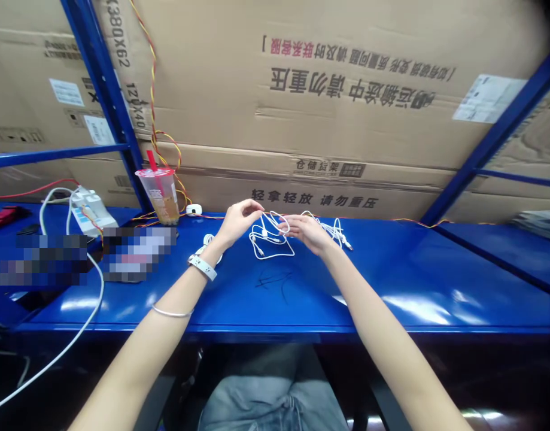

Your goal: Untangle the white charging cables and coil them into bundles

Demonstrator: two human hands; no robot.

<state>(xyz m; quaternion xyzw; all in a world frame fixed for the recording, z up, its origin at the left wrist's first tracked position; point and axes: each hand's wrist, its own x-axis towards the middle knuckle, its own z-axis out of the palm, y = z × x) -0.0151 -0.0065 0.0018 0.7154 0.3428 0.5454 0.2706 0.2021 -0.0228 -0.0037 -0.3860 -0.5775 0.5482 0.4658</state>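
The thin white cable with small plugs (264,233) lies in the gap between my two hands, over the glossy blue table (391,269); it is to the right of my left hand (239,220) and to the left of my right hand (311,232), so neither has far to reach; its upper strands span the gap from one set of fingertips to the other, while a lower loop bellies out towards my body, its longer run going left to right across the table.

My left hand is pinched, thumb against fingertips, seemingly on the top of the cable; my right hand has its fingers stretched out leftwards with a small loop at their tips, and I cannot tell whether they grip it or only touch it; the plugs sit low in the tangle, nearer my left hand than my right palm.

A coiled white cable (207,240) lies by my left wrist, partly hidden by it; a loose bundle of white cable (336,231) lies just beyond my right hand, to its right; both are apart from the tangle between my hands.
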